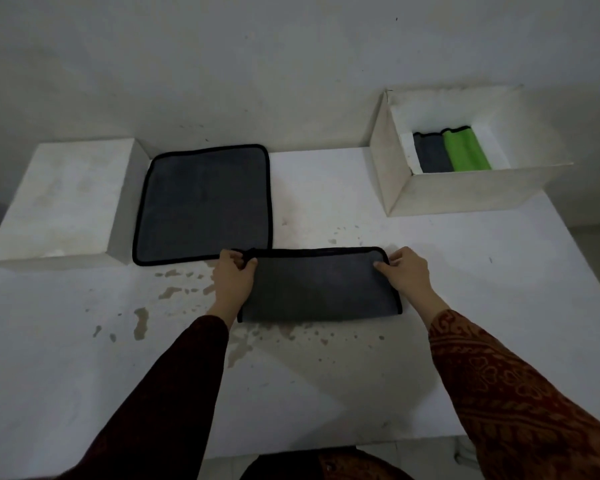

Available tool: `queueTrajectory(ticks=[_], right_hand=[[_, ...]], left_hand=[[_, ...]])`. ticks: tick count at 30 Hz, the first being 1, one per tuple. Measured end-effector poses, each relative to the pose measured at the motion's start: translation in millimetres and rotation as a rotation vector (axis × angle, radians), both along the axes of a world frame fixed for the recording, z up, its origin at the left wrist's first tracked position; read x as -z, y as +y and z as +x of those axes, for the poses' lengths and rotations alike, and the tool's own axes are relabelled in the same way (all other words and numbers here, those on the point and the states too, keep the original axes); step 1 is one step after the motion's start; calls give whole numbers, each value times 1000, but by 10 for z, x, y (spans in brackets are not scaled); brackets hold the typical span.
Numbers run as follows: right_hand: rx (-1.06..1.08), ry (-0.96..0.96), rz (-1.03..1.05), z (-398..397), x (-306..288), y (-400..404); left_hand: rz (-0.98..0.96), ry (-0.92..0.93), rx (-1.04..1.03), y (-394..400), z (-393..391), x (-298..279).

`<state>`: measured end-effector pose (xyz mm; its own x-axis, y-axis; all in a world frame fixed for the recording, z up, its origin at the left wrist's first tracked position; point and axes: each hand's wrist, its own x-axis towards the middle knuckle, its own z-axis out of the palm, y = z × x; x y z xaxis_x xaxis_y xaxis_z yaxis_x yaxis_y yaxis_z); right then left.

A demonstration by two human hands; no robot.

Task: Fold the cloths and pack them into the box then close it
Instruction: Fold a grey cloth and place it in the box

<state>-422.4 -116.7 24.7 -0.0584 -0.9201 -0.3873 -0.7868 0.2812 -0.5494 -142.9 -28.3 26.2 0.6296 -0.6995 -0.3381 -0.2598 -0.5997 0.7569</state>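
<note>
A grey cloth with black trim lies folded in half on the white table, straight in front of me. My left hand pinches its far left corner and my right hand pinches its far right corner. A second grey cloth lies flat and unfolded behind it to the left. The open white box stands at the back right, holding a folded grey cloth and a folded green cloth side by side.
A closed-looking white block or lid sits at the back left, touching the flat cloth's left edge. Brown stains spot the table surface. A wall runs behind the table; the table's near edge is just before my body.
</note>
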Motion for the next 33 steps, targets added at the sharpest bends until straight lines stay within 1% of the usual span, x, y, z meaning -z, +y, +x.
queueTrajectory(ticks=[3, 5, 8, 10, 13, 15, 18, 20, 22, 25, 29, 31, 33], right_hand=[[-95, 76, 155, 2, 16, 115], [-115, 82, 193, 20, 43, 168], [-84, 14, 200, 14, 49, 180], [-55, -42, 214, -22, 28, 182], [-65, -37, 268, -48, -17, 213], [-66, -32, 208, -90, -15, 222], [-10, -7, 32, -152, -40, 232], [22, -77, 18, -140, -68, 236], [19, -191, 40, -31, -147, 241], [-60, -299, 44, 322, -295, 368], [-318, -315, 20, 979, -329, 695], [-409, -334, 45, 1255, -292, 849], [-458, -366, 92, 1432, -241, 961]], left_hand=[[32, 48, -7, 71, -25, 22], [37, 95, -24, 129, -30, 72], [60, 143, -41, 195, -40, 105], [84, 137, -23, 228, -48, 97], [79, 123, 0, 289, -44, 100], [68, 144, 4, 325, -31, 122], [64, 190, 17, 371, -44, 140], [56, 179, 29, 397, -75, 158], [36, 147, 35, 411, -105, 161], [19, 86, 55, 426, -136, 169], [18, 36, 60, 426, -162, 163], [-16, 91, 39, 421, -179, 151], [-47, 194, -4, 417, -190, 130]])
